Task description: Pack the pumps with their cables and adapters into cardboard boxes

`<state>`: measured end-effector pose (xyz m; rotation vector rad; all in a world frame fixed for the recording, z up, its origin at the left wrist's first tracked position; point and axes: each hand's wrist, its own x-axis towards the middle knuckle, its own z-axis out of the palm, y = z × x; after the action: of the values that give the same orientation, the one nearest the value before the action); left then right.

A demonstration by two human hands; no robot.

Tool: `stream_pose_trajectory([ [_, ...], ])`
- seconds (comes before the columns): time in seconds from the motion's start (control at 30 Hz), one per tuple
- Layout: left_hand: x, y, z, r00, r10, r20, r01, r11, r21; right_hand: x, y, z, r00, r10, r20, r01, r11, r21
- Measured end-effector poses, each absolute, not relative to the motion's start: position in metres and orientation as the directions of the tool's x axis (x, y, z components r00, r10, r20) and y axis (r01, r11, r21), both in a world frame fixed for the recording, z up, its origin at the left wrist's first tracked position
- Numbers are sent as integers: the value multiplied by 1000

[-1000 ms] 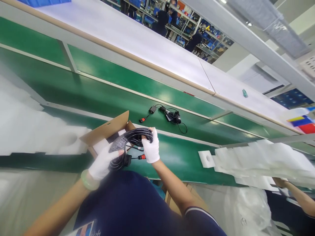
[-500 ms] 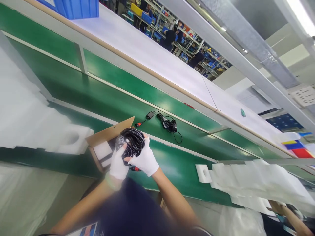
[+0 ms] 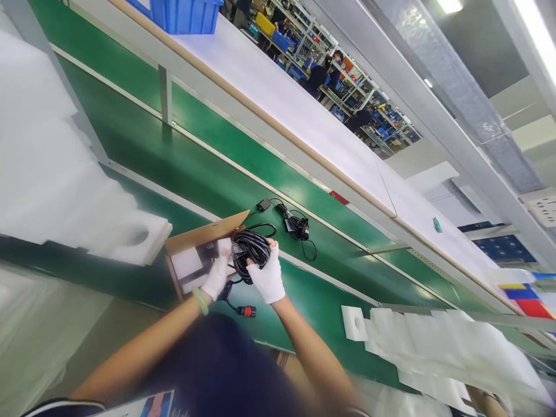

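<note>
A coil of black cable [image 3: 252,250] hangs over the right end of an opened cardboard box [image 3: 207,231]. My right hand [image 3: 268,277], in a white glove with bare fingertips, is closed round the coil's right side. My left hand [image 3: 217,273], gloved alike, lies beside the coil's left edge above the box; its fingers look loosely stretched and are partly hidden. Below the coil dangles a black connector with a red ring [image 3: 247,311]. White foam blocks [image 3: 187,263] sit inside the box.
Behind the box a bundled black cable [image 3: 297,223] with a small black module [image 3: 263,205] lies on the green bench [image 3: 313,289]. White foam sheets are stacked at left [image 3: 143,234] and right [image 3: 417,330]. A blue bin [image 3: 186,17] stands on the upper shelf [image 3: 278,87].
The coil has shifted right with my right hand. My left hand has come away from its front to the side over the box. The red-ringed connector hangs further out.
</note>
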<state>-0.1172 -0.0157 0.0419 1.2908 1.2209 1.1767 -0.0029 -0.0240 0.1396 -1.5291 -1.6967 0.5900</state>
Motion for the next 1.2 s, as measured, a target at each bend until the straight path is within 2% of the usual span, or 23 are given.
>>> stream_pose_trajectory([
  [0.03, -125, -4, 31, 100, 994, 42, 322, -72, 944, 1, -18, 137, 15, 980, 198, 641, 143, -754],
  [0.1, -135, 17, 15, 171, 985, 36, 531, -123, 839, 8, -7, 128, 23, 990, 136, 694, 82, -716],
  [0.13, -135, 25, 9, 214, 976, 35, 580, -156, 800, 9, -1, 121, 19, 994, 109, 727, 61, -683],
  [0.27, -121, 32, -5, 364, 931, -1, 681, -266, 682, 6, 14, 87, -7, 999, -49, 898, -15, -441],
  [0.4, -118, 14, -13, 365, 930, -48, 770, -273, 576, -4, 25, 60, 8, 977, -213, 990, -39, -138],
  [0.53, -131, 0, -18, 330, 942, -65, 861, -272, 429, -20, 36, 42, -1, 948, -317, 999, 15, 40],
  [0.63, -136, -1, -18, 315, 946, -82, 877, -257, 407, -32, 45, 24, 37, 911, -412, 991, 19, 131],
  [0.83, -133, -6, -7, 324, 940, -103, 847, -240, 474, -43, 69, -1, 42, 830, -556, 984, 63, 168],
  [0.97, -144, -35, -8, 281, 957, -78, 845, -208, 492, -40, 66, 26, -74, 806, -587, 978, 174, 116],
  [1.03, -154, -54, -13, 271, 962, -41, 846, -217, 487, -27, 53, 52, -132, 824, -551, 972, 217, 91],
  [1.1, -163, -68, -18, 281, 959, -15, 842, -239, 484, -7, 36, 76, -125, 859, -497, 978, 191, 85],
  [1.2, -167, -77, -22, 303, 953, 15, 843, -275, 462, 22, 17, 94, 19, 836, -548, 992, 54, 117],
])
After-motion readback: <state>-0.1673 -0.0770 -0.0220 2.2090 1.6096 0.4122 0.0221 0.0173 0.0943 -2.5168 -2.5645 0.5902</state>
